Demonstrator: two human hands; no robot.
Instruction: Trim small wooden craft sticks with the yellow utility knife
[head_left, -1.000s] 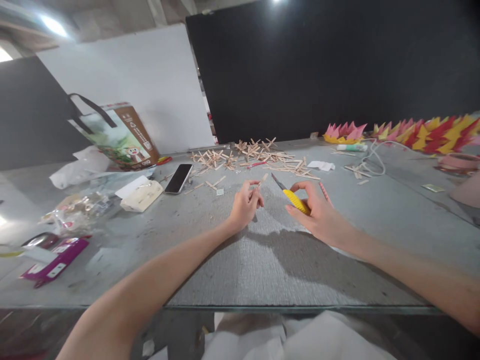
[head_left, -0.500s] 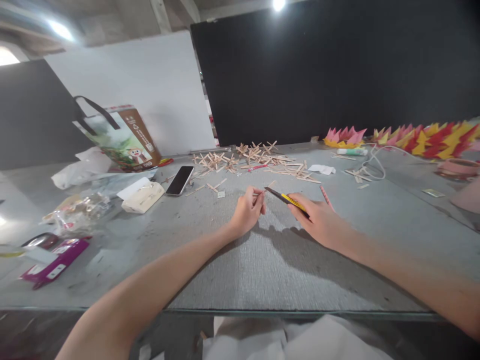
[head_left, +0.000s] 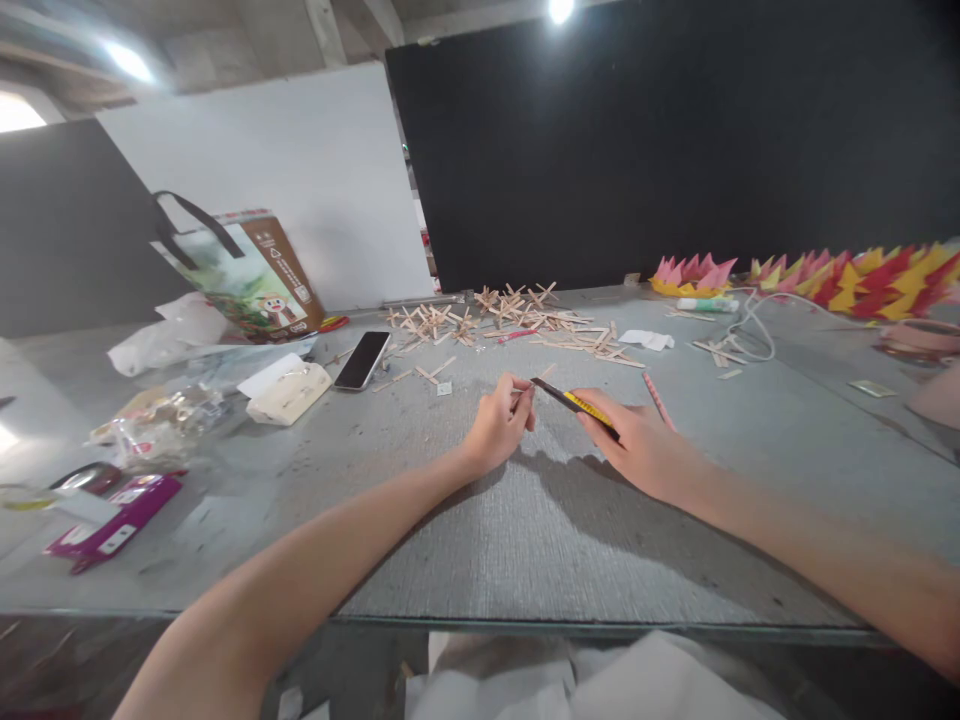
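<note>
My left hand (head_left: 501, 424) rests on the grey table (head_left: 525, 520) with its fingers pinched on a thin wooden stick (head_left: 545, 372) that pokes out past the fingertips. My right hand (head_left: 637, 440) grips a yellow and black utility knife (head_left: 581, 402). The knife's blade end points left and meets the stick right at my left fingertips. A pink pencil (head_left: 658, 398) lies just behind my right hand.
A heap of wooden sticks and stick crosses (head_left: 510, 315) lies further back. A phone (head_left: 362, 359), a pale box (head_left: 289, 391), plastic bags (head_left: 161, 415), a purple pack (head_left: 112, 515) and a printed bag (head_left: 255, 275) sit left. Folded paper shapes (head_left: 847, 275) and a white cable (head_left: 750, 325) are right.
My right hand turned the knife down and moved its blade left to the stick in my left fingers. My left hand lowered slightly toward the table.
</note>
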